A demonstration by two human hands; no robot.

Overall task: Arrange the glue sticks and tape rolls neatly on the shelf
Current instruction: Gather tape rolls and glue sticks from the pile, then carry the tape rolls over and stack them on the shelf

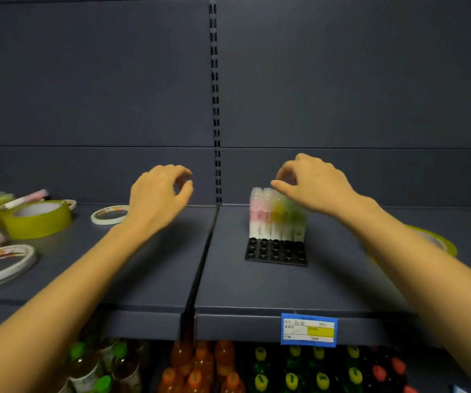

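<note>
A: We are facing a dark grey shelf (257, 287). Its two boards are meeting at a seam (200, 273) under a slotted upright (215, 95), and a plain grey back panel (87, 95) is rising behind.

B: We are noting the glue sticks (274, 217): pink, yellow and green ones standing upright, packed together at the rear of a black tray (275, 252) on the right board. The tray's front rows of round sockets are facing us.

A: The right hand (316, 185) is hovering over their tops, fingers curling downward. Blur is smearing that spot, so we cannot tell whether it is pinching a stick or only touching the caps.

B: The left hand (157, 194) is hanging above the left board, fingers and thumb loosely curled with a narrow gap, holding nothing.

A: We are logging the tape. Yellow-green tape rolls (37, 219) are sitting at far left, and a thin white tape roll (109, 214) is lying flat beside the left wrist, near the back panel. More white rolls (2, 265) are lying at the left edge, and a yellow-rimmed roll (438, 242) is showing partly behind the right forearm.

B: A blue price label (309, 330) is clinging to the shelf's front lip. Below it we are seeing bottles (257, 370) capped green, orange, yellow and red.
</note>
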